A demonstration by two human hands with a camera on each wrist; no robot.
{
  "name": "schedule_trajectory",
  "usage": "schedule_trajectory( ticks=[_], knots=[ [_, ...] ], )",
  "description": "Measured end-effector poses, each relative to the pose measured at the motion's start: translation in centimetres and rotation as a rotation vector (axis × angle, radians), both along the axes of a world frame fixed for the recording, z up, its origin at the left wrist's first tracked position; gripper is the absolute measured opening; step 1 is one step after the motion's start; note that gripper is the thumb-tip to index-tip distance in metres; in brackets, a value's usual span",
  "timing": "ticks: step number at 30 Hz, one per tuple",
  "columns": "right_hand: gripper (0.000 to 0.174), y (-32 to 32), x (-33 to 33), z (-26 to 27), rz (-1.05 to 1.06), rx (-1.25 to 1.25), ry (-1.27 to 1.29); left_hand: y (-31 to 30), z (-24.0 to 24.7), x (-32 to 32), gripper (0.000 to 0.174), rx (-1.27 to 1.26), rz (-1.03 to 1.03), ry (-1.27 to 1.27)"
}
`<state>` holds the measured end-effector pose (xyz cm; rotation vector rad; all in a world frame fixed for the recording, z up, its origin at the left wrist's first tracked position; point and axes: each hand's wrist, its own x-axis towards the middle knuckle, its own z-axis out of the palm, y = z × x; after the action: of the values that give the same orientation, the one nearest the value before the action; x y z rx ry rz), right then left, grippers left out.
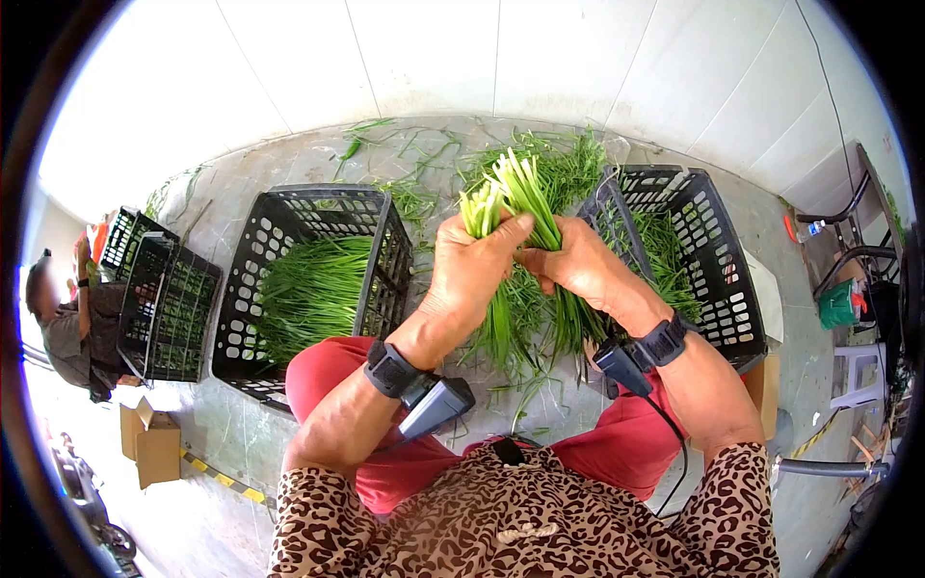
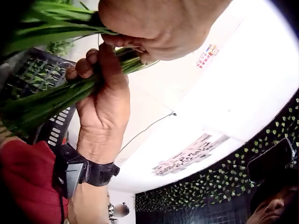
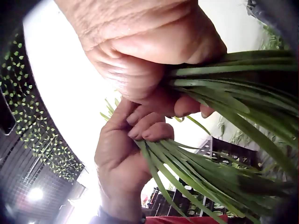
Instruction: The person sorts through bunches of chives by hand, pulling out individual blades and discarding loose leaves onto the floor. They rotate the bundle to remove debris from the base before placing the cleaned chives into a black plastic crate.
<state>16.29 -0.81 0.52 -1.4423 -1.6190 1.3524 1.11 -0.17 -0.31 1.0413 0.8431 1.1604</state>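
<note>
My left hand grips one bunch of long green stalks, its pale cut ends poking up above the fingers. Beside it my right hand grips a second bunch, whose whitish ends stand a little higher. Both hands meet at the thumbs, and the leaves hang below them. In the left wrist view the right hand has its fingers curled round its stalks. In the right wrist view the left hand holds leaves trailing to the lower right.
A black crate with neatly laid greens stands at the left, another with looser greens at the right. Loose greens lie on the floor between them. Further left, a person sits by stacked crates. A cardboard box lies nearby.
</note>
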Motion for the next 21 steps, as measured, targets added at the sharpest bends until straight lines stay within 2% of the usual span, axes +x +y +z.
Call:
schedule_trajectory(
  ticks=[5, 9, 12, 15, 17, 21],
  knots=[
    [0.009, 0.3, 0.8, -0.8, -0.063, -0.019, 0.099, 1.0, 1.3, -1.3, 0.011, 0.008, 0.088, -0.124],
    [0.011, 1.1, 2.6, -1.2, -0.126, -0.029, 0.046, 2.2, 2.3, -2.9, 0.012, 0.016, 0.114, -0.279],
    [0.014, 1.7, 4.6, -1.9, -0.177, 0.003, -0.046, 3.1, 3.2, -4.4, 0.016, 0.005, 0.207, -0.373],
    [0.013, 2.1, 7.0, -2.5, -0.303, -0.044, -0.042, 3.8, 3.8, -5.8, 0.017, 0.029, 0.249, -0.407],
    [0.014, 2.3, 8.4, -2.6, -0.387, -0.035, 0.060, 3.6, 4.2, -6.0, 0.017, 0.024, 0.247, -0.401],
    [0.014, 2.1, 8.8, -2.0, -0.414, -0.073, 0.311, 3.5, 3.8, -5.8, 0.017, -0.002, 0.134, -0.328]
  ],
)
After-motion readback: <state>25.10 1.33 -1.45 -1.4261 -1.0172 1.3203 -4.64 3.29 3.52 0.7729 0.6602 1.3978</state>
